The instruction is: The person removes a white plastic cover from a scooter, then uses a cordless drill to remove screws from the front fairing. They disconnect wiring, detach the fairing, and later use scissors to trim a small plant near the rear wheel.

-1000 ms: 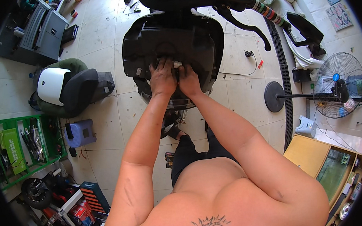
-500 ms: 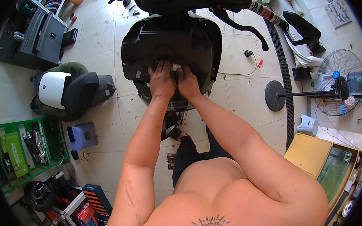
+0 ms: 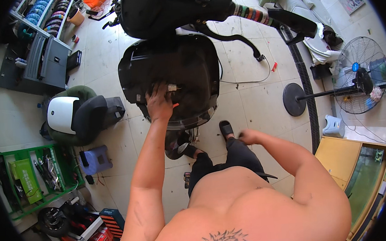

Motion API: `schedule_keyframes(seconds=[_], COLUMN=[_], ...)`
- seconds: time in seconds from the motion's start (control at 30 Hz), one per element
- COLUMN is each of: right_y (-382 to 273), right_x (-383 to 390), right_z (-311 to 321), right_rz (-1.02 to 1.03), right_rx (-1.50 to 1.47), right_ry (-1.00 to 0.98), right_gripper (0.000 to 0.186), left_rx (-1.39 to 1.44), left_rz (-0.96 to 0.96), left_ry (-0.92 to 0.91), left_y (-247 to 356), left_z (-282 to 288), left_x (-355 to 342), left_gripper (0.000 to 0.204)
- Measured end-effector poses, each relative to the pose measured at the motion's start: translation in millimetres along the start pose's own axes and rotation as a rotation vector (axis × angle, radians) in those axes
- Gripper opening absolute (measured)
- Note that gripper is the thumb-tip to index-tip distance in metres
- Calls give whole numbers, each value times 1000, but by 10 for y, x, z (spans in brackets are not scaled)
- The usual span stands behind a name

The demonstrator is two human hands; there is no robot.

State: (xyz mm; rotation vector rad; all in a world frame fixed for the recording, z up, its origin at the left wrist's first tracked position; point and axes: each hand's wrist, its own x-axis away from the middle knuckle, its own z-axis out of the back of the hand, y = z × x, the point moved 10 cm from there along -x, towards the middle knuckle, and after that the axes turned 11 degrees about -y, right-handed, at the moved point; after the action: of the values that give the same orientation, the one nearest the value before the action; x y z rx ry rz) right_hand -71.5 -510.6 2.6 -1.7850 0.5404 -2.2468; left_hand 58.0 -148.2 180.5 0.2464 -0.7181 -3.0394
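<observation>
The left hand [image 3: 159, 104] reaches forward, fingers spread on the panel [image 3: 191, 68] beside the connector [image 3: 172, 87]; the right hand [image 3: 249, 137] has withdrawn near the knee, loosely curled, contents unclear.

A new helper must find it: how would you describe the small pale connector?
Find the big black panel at the picture's upper centre. The left hand is over it, and the connector sits just right of the fingers. Small, pale and blocky, it stands out from the dark panel and the red piece below.
</observation>
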Motion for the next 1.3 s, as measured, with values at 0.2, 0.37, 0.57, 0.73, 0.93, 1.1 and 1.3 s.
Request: schedule_keyframes(seconds=[0.2,0.37,0.57,0.73,0.93,1.1,1.3], right_y=[2817,3897,3524,3337,3554,3871,4135], right_x=[454,158,88,-114,-72,-247,-470], right_z=[-122,-332,1041,1708,1571,1008,466], right_rz=[-432,-563,-247,-131,-211,-259,-331], right_rx=[-849,-766,-973,-1025,-1025,-1079,-1198], right_ry=[412,155,347,388,337,224,137], right_gripper=[25,15,28,32,32,30,33], left_rx=[40,-16,-55,-220,-57,19,337], left_rz=[59,325,662,438,432,418,973], left_ry=[117,277,-46,-85,-77,-69,-106], left_y=[-8,-15,-341,-915,-474,-206,-368], left_z=[100,229,37,139,331,284,102], left_x=[96,173,129,198,275,164,560], left_gripper=[46,61,75,69,55,43,44])
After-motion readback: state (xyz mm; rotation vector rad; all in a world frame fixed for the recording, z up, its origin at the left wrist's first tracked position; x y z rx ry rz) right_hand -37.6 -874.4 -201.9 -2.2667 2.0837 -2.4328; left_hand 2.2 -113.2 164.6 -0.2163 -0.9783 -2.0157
